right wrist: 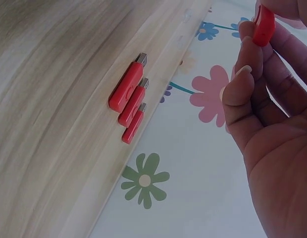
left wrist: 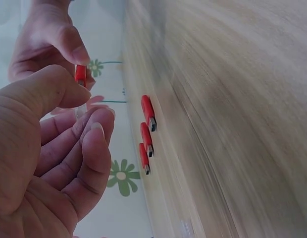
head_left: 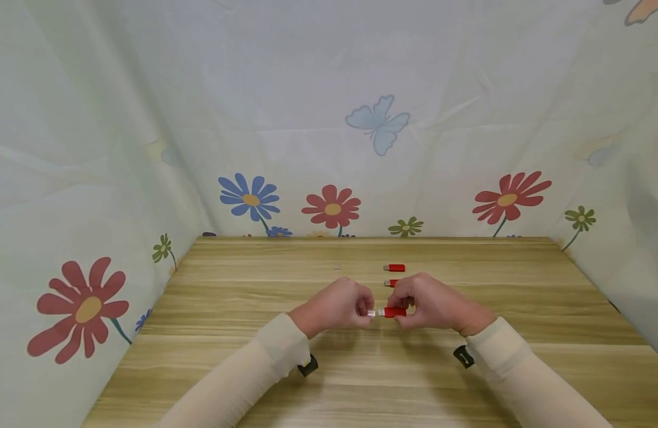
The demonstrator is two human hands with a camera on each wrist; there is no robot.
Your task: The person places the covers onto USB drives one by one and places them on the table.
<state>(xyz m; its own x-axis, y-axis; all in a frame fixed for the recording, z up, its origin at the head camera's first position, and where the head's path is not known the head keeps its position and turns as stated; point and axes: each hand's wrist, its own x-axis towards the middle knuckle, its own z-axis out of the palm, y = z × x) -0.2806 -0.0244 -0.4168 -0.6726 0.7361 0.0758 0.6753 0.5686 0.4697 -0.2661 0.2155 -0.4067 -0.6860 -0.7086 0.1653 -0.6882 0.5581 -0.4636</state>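
Observation:
Both hands meet over the middle of the wooden table [head_left: 243,368] and hold one red USB stick [head_left: 395,312] level between them. My right hand [head_left: 405,312] grips its red body [right wrist: 264,25]. My left hand [head_left: 367,312] pinches the pale plug end between thumb and fingers [left wrist: 94,129]; whether a clear cap sits on it I cannot tell. Three more red USB sticks [right wrist: 127,88] lie side by side on the table just beyond the hands, plugs bare. The head view shows two of them [head_left: 395,268]; the nearest is hidden behind my hands.
A small clear piece [head_left: 337,267] lies on the table left of the row of sticks. Flower-printed cloth [head_left: 329,148] walls the table at the back and on both sides. Bare wood stretches left, right and in front of the hands.

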